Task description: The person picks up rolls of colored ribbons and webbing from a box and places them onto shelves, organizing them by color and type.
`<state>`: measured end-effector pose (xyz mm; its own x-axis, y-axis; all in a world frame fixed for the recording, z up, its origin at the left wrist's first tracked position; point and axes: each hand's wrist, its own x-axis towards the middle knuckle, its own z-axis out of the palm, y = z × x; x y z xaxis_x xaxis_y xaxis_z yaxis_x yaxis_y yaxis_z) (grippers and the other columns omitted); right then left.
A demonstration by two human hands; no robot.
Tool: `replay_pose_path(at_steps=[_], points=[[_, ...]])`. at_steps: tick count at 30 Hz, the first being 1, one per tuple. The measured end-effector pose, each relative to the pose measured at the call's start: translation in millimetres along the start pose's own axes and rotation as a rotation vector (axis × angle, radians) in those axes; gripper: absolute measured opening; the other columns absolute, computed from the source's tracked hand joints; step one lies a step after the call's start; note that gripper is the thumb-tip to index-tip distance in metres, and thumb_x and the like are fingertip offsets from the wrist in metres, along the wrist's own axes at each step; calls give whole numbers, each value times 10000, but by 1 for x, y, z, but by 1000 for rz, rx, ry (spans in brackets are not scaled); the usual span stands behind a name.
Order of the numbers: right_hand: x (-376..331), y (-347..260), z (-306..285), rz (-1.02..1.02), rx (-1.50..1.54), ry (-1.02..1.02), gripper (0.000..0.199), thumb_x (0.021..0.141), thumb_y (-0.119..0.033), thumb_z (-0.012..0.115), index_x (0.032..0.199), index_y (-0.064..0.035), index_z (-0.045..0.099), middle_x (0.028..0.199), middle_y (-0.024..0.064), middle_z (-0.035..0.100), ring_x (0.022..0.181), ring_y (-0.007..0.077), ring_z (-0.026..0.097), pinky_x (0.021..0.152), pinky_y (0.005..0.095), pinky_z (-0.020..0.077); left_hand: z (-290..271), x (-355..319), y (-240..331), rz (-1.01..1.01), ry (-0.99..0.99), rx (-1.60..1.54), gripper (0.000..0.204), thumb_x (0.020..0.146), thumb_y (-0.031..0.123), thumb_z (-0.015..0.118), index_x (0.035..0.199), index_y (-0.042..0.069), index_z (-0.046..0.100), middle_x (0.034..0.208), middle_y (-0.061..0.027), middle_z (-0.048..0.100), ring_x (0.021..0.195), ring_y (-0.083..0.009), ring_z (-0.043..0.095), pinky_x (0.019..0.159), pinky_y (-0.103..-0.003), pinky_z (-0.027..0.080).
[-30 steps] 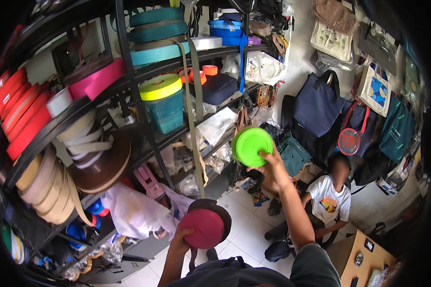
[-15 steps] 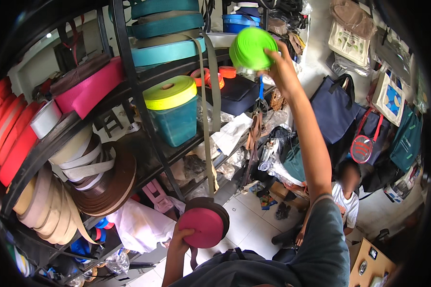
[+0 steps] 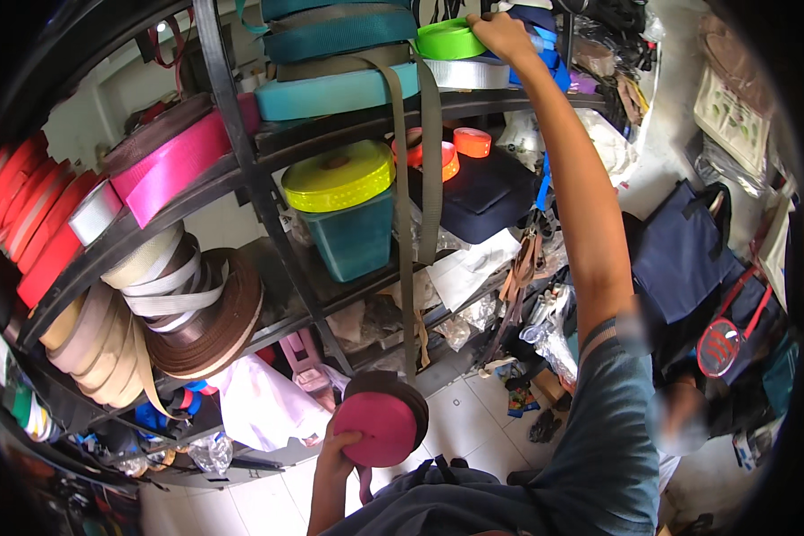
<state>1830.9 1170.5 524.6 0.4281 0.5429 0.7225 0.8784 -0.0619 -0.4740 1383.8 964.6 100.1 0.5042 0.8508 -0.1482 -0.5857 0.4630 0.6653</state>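
Observation:
My left hand (image 3: 332, 456) grips a maroon roll of webbing (image 3: 380, 427), its thumb on the flat side. A dark brown roll (image 3: 402, 386) shows behind it, and a loose tail hangs below. With my right arm stretched up and away, my right hand (image 3: 502, 37) pinches the edge of a bright green roll of webbing (image 3: 445, 40) on the upper shelf. The green roll lies flat on a silvery white roll (image 3: 469, 74). To its left, teal rolls (image 3: 341, 40) and a light blue roll (image 3: 339, 92) are stacked, with olive straps hanging down.
Black metal shelving (image 3: 228, 80) runs across the left. Below the upper shelf stand a yellow roll (image 3: 339, 174) on a teal bin (image 3: 353, 232) and orange rolls (image 3: 471, 142). Bags (image 3: 688, 250) hang on the right wall. Another person (image 3: 679, 420) is at the lower right.
My right hand has carried the green roll up and away onto the silvery white roll. The view has shifted, while my left hand still holds the maroon roll in the same place.

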Motion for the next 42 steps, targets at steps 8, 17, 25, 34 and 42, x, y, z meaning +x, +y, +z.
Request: replay_pose_path(at_steps=[8, 17, 25, 34, 42], points=[[-11, 2, 49, -69, -9, 40, 677, 922, -532, 325, 1027, 54, 647, 1142, 314, 569, 1122, 465, 517, 972, 498, 399, 35, 7, -40, 35, 103, -11, 621, 656, 9, 628, 1249, -32, 449, 1127, -157, 582, 1051, -261, 589, 898, -356, 494], [-168, 29, -32, -340, 619, 119, 261, 873, -250, 579, 938, -4, 634, 669, 98, 604, 463, 170, 535, 441, 286, 410, 88, 33, -80, -13, 224, -112, 542, 698, 27, 656, 1209, -51, 492, 1072, -166, 619, 946, -264, 645, 845, -369, 536], [-426, 152, -7, 170, 895, -686, 413, 835, -74, 610, 1236, -35, 516, 1132, 127, 532, 1064, 194, 519, 857, 311, 435, 101, 46, -100, -25, 173, -70, 509, 731, 100, 652, 1200, -32, 505, 1097, -142, 609, 1026, -242, 607, 901, -353, 491], [-495, 213, 13, 479, 977, -836, 665, 956, -536, 348, 1437, -79, 297, 1473, 92, 281, 1300, 260, 362, 1041, 388, 305, 88, 49, -136, -249, 164, -107, 579, 731, 114, 641, 1262, -27, 459, 1128, -152, 600, 1045, -254, 600, 919, -371, 486], [-445, 210, 26, 116, 890, -1397, 326, 942, -318, 526, 1150, -75, 587, 952, 81, 651, 907, 149, 586, 794, 290, 441, 130, 56, -116, -228, -187, 304, 1056, 436, -8, 683, 1415, 43, 292, 1101, -115, 606, 1036, -257, 584, 956, -337, 420]])
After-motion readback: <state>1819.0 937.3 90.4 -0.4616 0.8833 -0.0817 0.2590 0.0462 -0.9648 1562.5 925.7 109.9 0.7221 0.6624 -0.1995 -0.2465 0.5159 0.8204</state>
